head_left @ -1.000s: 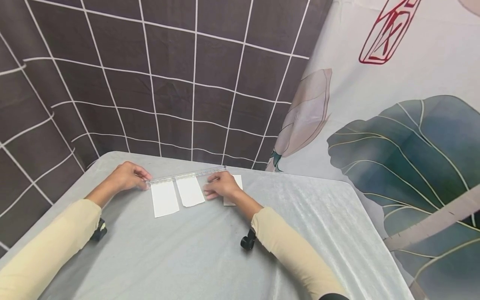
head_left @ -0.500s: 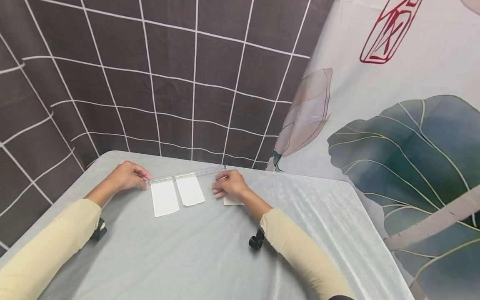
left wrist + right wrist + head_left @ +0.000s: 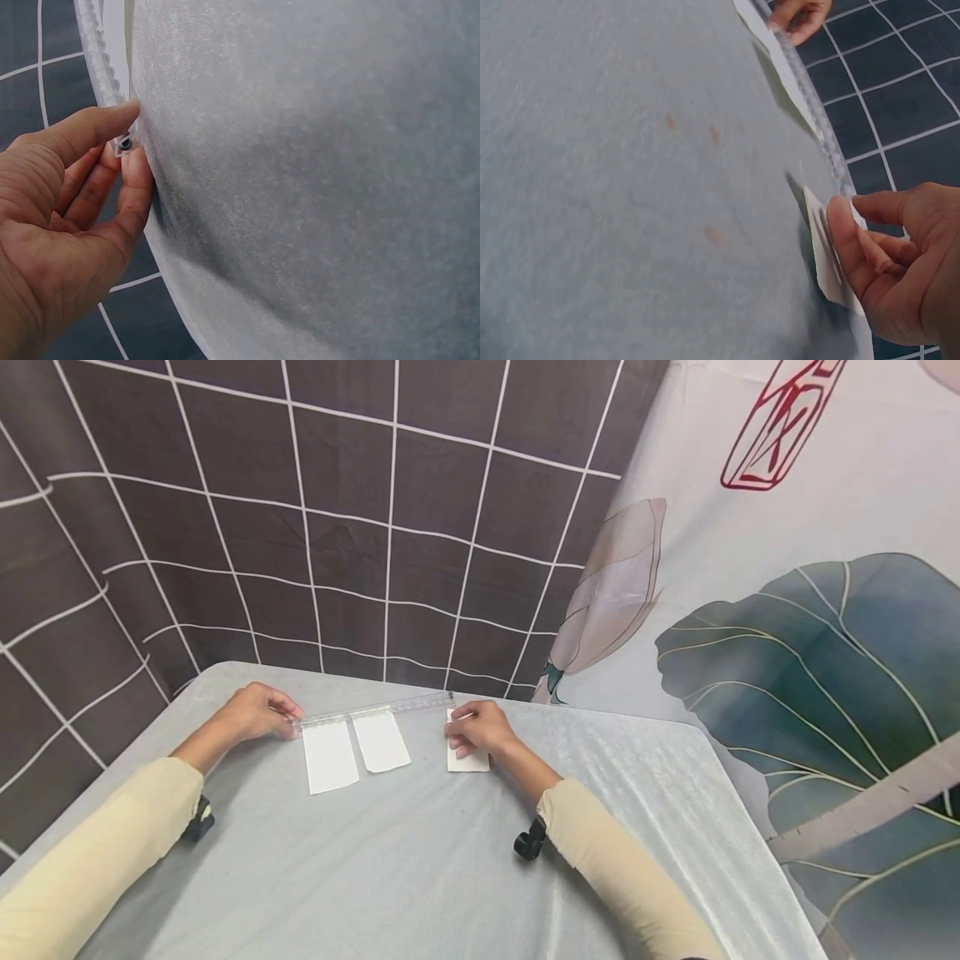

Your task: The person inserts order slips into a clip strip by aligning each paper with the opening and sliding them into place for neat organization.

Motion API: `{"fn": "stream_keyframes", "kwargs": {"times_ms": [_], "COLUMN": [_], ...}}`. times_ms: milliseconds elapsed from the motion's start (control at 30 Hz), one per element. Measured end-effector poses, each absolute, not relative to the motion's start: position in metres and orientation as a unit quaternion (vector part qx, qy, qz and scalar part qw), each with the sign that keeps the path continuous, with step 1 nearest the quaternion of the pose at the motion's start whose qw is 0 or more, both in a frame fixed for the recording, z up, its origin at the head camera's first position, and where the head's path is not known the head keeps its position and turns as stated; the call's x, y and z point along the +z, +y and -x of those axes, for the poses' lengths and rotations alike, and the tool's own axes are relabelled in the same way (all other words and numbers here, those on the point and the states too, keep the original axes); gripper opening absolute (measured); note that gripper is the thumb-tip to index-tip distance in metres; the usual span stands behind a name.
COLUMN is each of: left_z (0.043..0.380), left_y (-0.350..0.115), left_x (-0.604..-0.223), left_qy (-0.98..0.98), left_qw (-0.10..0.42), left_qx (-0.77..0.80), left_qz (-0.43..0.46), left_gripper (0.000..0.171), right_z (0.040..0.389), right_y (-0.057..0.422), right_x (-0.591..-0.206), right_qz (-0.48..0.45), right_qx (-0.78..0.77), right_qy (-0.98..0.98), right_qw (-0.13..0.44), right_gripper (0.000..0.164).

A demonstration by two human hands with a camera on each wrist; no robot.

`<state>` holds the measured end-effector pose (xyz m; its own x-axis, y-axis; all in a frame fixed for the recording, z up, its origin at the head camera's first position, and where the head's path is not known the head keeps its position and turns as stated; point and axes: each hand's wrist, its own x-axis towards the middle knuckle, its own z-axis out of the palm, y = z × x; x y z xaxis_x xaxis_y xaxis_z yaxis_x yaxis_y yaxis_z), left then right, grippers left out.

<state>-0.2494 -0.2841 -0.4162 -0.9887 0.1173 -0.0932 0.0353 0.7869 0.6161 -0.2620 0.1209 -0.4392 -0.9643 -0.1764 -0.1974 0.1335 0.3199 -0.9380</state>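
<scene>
My left hand [image 3: 255, 714] pinches the left end of a long clear plastic strip [image 3: 375, 708] between thumb and fingers. In the left wrist view the strip's end [image 3: 124, 142] shows between the fingertips, and its edge looks toothed. Two white cards [image 3: 330, 756], [image 3: 381, 742] lie side by side with their top edges along the strip. To the right, my right hand [image 3: 480, 727] is over a third white card [image 3: 468, 763], covering its upper part. The right wrist view has bent fingers right at this card [image 3: 826, 262]; I cannot tell whether they grip it.
A grey cloth [image 3: 375, 860] covers the table, whose far edge runs just behind the strip. Behind it hangs a dark curtain [image 3: 337, 552] with a white grid. A white curtain with a leaf print [image 3: 810, 660] hangs at the right.
My right hand has moved right, from beside the second card to over the third card. The left hand, strip and two cards have stayed in place.
</scene>
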Motion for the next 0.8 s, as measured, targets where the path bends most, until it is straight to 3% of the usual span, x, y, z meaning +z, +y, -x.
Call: {"fn": "stream_keyframes", "kwargs": {"times_ms": [800], "left_z": [0.250], "left_y": [-0.283], "left_x": [-0.417], "left_qy": [0.940], "left_qw": [0.065], "left_qx": [0.331], "left_qz": [-0.042], "left_gripper": [0.039], "right_z": [0.262], "right_y": [0.149], "right_x": [-0.440], "right_qz": [-0.004], "right_qx": [-0.498], "right_qy": [0.863], "right_qw": [0.081], "right_gripper": [0.028]}}
